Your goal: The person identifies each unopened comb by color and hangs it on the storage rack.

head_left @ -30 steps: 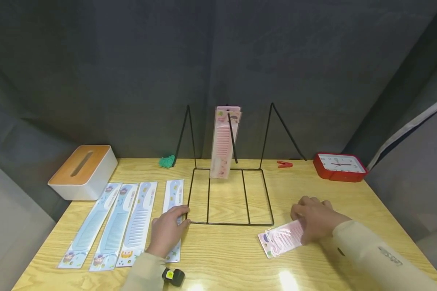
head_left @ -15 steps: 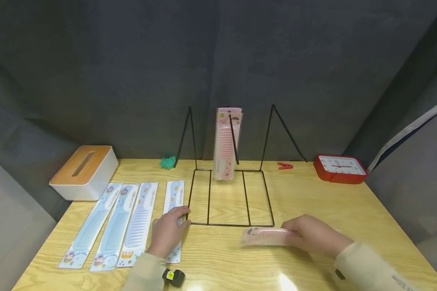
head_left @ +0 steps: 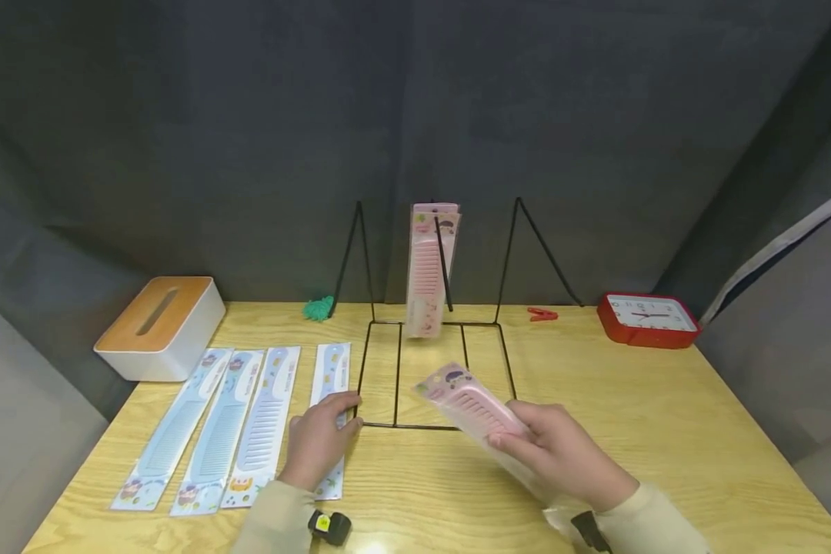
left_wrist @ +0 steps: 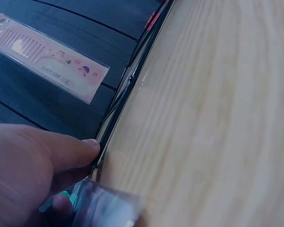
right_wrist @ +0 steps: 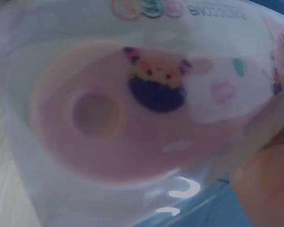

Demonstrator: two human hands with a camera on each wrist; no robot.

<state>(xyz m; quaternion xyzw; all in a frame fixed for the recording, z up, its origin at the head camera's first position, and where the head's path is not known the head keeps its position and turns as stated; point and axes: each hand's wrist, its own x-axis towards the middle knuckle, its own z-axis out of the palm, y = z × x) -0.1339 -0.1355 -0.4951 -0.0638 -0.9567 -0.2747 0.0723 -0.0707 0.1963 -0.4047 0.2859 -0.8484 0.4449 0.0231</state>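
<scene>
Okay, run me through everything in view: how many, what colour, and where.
Table: one, light wood, lower half
Backdrop: cloth, dark grey, behind the table
Wire rack: one, black, mid-table
Hanging comb pack: at least one, pink, on the rack's middle arm
Blue comb packs: four, left of the rack
Held comb pack: one, pink, near the rack's front
Slotted box: one, white with wood-coloured lid, back left
Stringy bundle: one, green, back left of centre
Clip: one, red, back right of the rack
Clock: one, red with white face, back right
Wrist devices: two, black, at the cuffs
Sleeves: two, beige, bottom edge
Left hand: one, on the rack's front-left corner
Right hand: one, gripping the held comb pack
</scene>
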